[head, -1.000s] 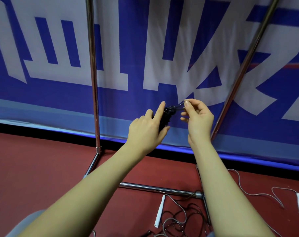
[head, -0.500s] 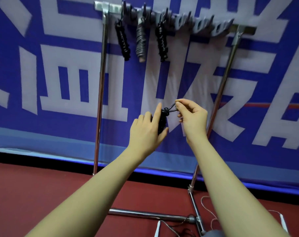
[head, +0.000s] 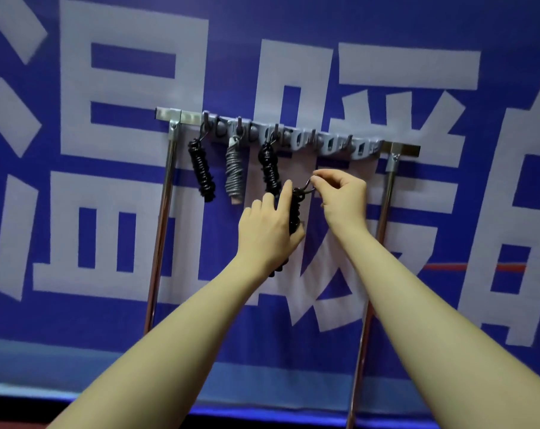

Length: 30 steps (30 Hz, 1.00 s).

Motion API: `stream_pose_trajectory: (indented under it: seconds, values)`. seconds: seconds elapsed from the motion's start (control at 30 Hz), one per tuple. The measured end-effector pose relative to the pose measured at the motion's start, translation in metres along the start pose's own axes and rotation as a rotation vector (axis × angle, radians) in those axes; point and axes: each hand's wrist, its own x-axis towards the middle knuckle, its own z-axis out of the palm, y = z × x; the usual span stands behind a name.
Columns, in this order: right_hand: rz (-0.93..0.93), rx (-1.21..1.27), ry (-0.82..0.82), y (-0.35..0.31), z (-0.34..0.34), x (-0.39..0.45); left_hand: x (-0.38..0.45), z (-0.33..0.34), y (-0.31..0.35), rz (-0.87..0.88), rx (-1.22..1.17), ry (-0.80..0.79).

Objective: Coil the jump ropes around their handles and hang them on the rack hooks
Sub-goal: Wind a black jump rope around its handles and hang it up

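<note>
Coiled rope (head: 294, 209) upright, loop up

2 bare arms are raised forward.
The left hand (head: 267, 233) is curled in a grip; the right hand (head: 344, 196) is closed in a fingertip pinch.

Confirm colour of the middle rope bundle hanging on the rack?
Grey; the middle bundle hangs between two black ones. Head view shows it.

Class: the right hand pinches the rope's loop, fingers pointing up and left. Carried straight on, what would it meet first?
Probably the grey hook strip on the rack, right of the third hung rope; the right hand has open space before it, though depth is unclear.
</note>
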Motion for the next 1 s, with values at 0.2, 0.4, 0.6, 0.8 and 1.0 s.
stream_pose_trajectory:
  seconds: [0.2,0.4,0.6,0.8,1.0]
  values:
    - [-0.127,-0.01,0.096,0.012,0.029,0.075,0.07,0.036,-0.019,0.014,0.022,0.056]
    - [-0.154,-0.037,0.166,0.028,0.044,0.135,0.127,0.063,-0.022,-0.025,0.104,0.015]
    - [-0.164,-0.073,0.189,0.045,0.053,0.161,0.155,0.085,-0.03,-0.011,0.148,0.001]
    - [-0.183,-0.141,0.097,0.07,0.059,0.16,0.154,0.098,-0.033,0.003,0.17,-0.062]
    - [-0.166,-0.221,0.102,0.067,0.054,0.153,0.124,0.108,-0.031,0.041,0.099,-0.112]
